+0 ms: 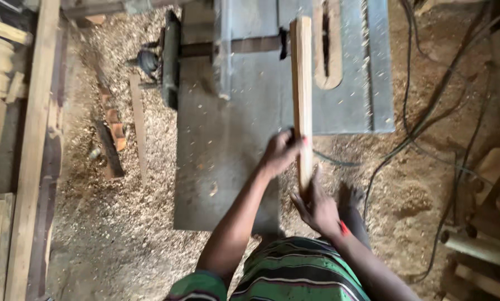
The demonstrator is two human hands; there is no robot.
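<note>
From up here I see the grey saw counter (339, 106) with its slot near the far right corner, sawdust all over the floor (122, 223), and a long wooden strip (302, 95) lying lengthwise from the near edge toward that slot. My left hand (280, 151) presses its side, fingers closed on it; my right hand (317, 207) grips its near end. I judge the risks as the narrow strip twisting or kicking back, fingers nearing the slot, and cables (428, 128) underfoot snagging.

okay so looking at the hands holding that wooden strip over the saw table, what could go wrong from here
Both bare hands, left hand and right hand, grip only the near end of the long wooden strip, so its far end might swing or catch near the table slot. Cables and sawdust cover the floor by the feet, a likely trip or slip hazard.
</note>
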